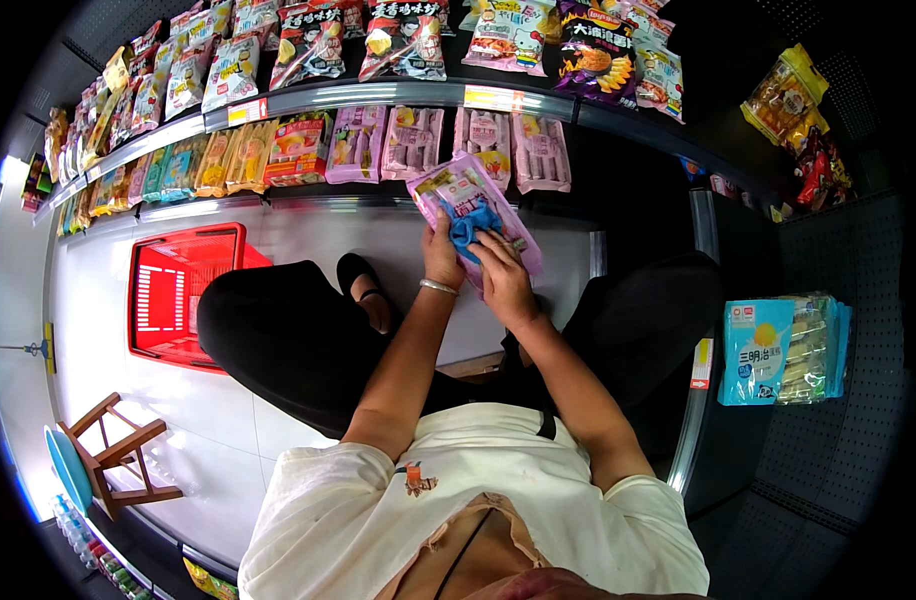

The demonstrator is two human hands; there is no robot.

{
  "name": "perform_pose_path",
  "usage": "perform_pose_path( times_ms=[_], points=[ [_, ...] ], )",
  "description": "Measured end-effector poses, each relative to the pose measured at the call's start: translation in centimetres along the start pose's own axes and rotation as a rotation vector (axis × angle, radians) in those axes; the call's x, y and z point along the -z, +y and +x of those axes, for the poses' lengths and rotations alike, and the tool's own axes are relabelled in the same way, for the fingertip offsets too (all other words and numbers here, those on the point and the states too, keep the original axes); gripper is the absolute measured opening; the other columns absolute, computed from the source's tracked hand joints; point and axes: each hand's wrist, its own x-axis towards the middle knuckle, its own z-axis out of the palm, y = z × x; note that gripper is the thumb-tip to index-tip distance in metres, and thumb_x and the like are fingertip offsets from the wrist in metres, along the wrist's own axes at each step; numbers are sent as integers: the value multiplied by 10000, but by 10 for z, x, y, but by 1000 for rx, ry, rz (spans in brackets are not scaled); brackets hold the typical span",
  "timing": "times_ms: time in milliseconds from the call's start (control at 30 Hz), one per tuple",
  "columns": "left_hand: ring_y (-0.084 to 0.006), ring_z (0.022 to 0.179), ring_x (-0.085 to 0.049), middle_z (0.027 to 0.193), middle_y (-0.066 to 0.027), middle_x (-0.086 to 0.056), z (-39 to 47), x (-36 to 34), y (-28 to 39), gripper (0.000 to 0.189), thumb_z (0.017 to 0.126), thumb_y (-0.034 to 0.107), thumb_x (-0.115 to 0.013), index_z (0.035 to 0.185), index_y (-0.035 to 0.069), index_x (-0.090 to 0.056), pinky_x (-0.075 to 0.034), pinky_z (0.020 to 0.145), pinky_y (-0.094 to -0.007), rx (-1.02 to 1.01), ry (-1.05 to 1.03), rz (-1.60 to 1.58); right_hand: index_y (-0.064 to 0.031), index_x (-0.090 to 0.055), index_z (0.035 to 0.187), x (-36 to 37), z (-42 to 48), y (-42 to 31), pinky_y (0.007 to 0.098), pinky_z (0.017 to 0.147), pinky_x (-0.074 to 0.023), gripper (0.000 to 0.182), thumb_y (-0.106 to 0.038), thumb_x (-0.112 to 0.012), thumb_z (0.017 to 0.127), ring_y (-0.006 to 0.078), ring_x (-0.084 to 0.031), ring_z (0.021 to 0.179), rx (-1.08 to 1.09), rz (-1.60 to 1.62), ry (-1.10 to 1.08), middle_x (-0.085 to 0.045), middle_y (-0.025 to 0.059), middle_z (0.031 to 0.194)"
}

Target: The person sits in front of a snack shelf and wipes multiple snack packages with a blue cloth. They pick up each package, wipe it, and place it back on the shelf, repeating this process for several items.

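Observation:
My left hand (441,259) grips the near left side of a pink plastic snack packet (514,229), its thumb lying over the front. A crumpled blue cloth (473,225) rests against the packet's face. The fingers of my right hand (507,281) press on the cloth's lower edge, over the packet. Both hands are in front of the lower shelf, where similar pink packets (542,154) stand in a row. The packet tilts, its top toward the upper left. The hands cover part of its lower front.
Chip bags (405,41) line the shelf above. A red shopping basket (184,292) is on the floor to the left, near my knee. Farther left are a wooden stool (128,454) and a blue basin (66,469). Blue snack packs (758,352) stand on the right shelf.

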Motion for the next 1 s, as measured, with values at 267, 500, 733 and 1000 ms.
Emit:
perform_pose_path(
  times_ms=[267,500,733,1000],
  points=[
    [-218,942,-641,1098,-97,-637,11,9,18,426,970,382,-609,1190,27,-524,-541,832,-369,-118,61,9,-40,-654,963,12,-5,12,409,879,-496,316,144,-514,748,372,-614,1004,-192,129,23,-658,153,1052],
    [-235,1003,-629,1153,-106,-622,18,14,34,431,980,376,-590,1213,22,-517,-537,872,-385,-168,77,-70,-32,-634,956,23,-13,36,346,768,-493,217,49,-505,800,279,-648,837,-585,198,-1,-653,169,878],
    [-286,1082,-625,1214,-137,-622,33,30,39,472,993,397,-545,1286,29,-509,-513,944,-428,49,-87,-157,-54,-656,1057,32,6,60,346,812,-490,368,-397,-645,922,239,-648,881,-712,320,153,-689,120,939],
    [-312,1162,-599,1302,-150,-606,24,24,47,499,1012,405,-481,1341,31,-513,-466,1025,-447,389,-197,-144,-30,-651,1209,41,13,39,271,926,-456,433,-353,-665,921,138,-603,1031,-900,808,-313,-670,57,1132]
  ],
)
